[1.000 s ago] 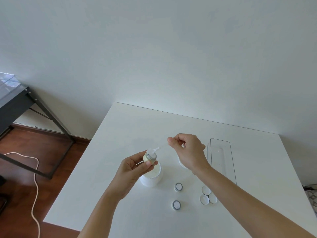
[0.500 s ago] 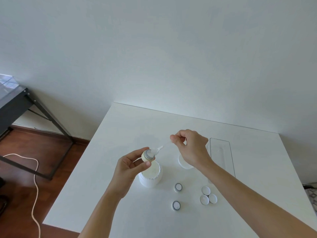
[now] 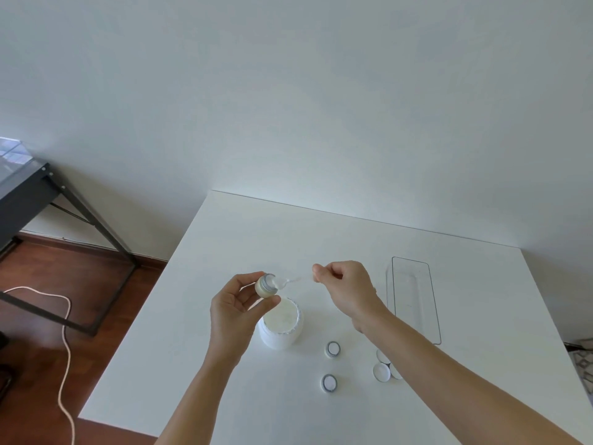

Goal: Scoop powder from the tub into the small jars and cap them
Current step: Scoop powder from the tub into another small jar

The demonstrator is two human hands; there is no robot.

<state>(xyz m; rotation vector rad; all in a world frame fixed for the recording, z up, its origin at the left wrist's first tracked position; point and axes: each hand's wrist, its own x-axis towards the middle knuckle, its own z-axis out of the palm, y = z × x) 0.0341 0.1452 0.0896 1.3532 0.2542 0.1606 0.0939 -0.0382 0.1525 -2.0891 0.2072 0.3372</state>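
My left hand [image 3: 236, 308] holds a small jar [image 3: 265, 286] tilted above the open white powder tub [image 3: 281, 326], mouth turned to the right. My right hand [image 3: 345, 285] pinches the handle of a clear little scoop [image 3: 290, 281], whose bowl sits at the jar's mouth. Two open small jars [image 3: 332, 349] [image 3: 329, 383] stand on the white table [image 3: 321, 245] to the right of the tub. Loose white caps [image 3: 382, 371] lie beside them, partly hidden by my right forearm.
A clear rectangular tray [image 3: 413, 298] lies at the right of the table. To the left, off the table, stand a dark metal-framed glass desk [image 3: 29, 187] and a white cable [image 3: 65, 332] on the wooden floor. The wall rises right behind the table.
The left hand has tipped the jar further to the right and raised it slightly. The right hand has brought the scoop's bowl lower into the jar's mouth.
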